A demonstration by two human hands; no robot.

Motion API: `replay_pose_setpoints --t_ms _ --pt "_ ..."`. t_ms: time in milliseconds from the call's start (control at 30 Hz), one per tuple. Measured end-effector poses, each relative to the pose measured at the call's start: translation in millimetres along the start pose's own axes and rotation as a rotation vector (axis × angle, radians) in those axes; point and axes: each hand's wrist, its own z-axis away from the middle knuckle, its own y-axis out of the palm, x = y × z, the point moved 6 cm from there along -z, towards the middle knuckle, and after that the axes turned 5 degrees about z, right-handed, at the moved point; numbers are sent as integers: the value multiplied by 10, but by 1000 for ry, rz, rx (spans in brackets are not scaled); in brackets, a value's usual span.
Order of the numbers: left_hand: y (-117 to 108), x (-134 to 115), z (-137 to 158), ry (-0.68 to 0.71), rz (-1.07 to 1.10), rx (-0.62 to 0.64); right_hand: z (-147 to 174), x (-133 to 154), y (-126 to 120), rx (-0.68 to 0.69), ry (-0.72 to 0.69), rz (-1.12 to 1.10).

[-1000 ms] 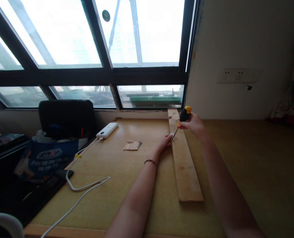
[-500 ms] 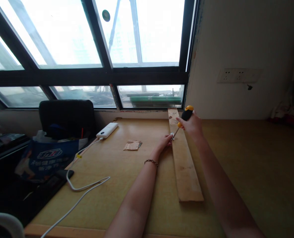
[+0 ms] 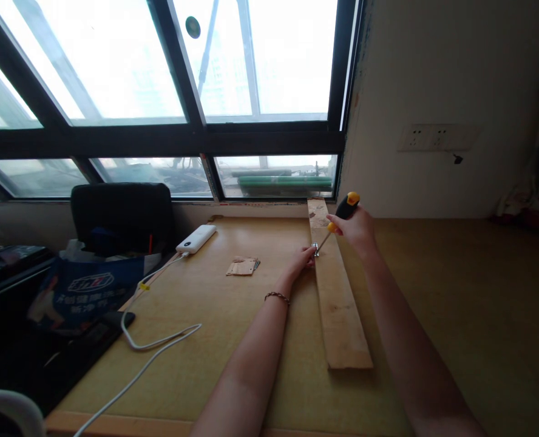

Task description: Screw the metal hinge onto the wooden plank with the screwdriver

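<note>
A long wooden board (image 3: 342, 309) lies on the table, running from near me toward the window. At its left edge sits a small shiny metal hinge (image 3: 315, 249). My left hand (image 3: 302, 261) is closed on the hinge, fingers pinching it against the board's edge. In my right hand (image 3: 359, 230) is a screwdriver (image 3: 346, 207) with a black and yellow handle, held at a slant. Its shaft points down and left, with the tip at the hinge. Any screw under the tip is too small to make out.
Left of the board, a small piece of cardboard (image 3: 241, 267) lies with several screws at its right side. A white power bank (image 3: 196, 239) with a white cable (image 3: 160, 347) rests near the table's left edge. A black chair (image 3: 121, 212) and a blue bag (image 3: 91, 291) stand beyond.
My right hand and the screwdriver's handle have shifted slightly right, so the screwdriver leans a little more. The tip stays at the hinge, and my left hand is nearly still.
</note>
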Motion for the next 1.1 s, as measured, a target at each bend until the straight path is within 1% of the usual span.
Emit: replay_pose_setpoints --t_ms 67,200,300,367,433,500,567,700,767,800,867,967,1033,1100 --pt "0 -1 0 19 4 9 5 -13 22 46 35 -27" --pt "-2 -17 22 16 -11 -10 31 -21 92 221 113 -228" --pt "0 -28 35 3 -35 -20 62 5 103 334 134 -365" --pt "-3 -25 29 9 -43 -18 75 20 93 371 145 -441" --pt "-4 -17 11 32 -34 3 76 30 82 373 145 -482" --pt "-6 -3 -11 53 -24 27 62 27 72 335 132 -459" --pt "-9 9 -28 66 -19 43 36 10 56 256 108 -364" --pt "-3 5 -31 62 -16 55 -12 -21 -2 49 24 -72" --pt "1 -2 -22 48 -25 50 -19 -29 -19 -14 -5 1" --pt "3 -7 -18 45 -27 50 -20 -33 -20 -21 -9 1" --pt "13 -16 -9 45 -22 57 -16 -39 0 30 7 -52" --pt "18 -18 -3 47 -20 57 1 -29 56 193 52 -182" --pt "13 -13 -3 38 -28 43 11 -17 79 276 76 -260" --pt "15 -15 -4 35 -25 41 5 -20 85 293 91 -302"
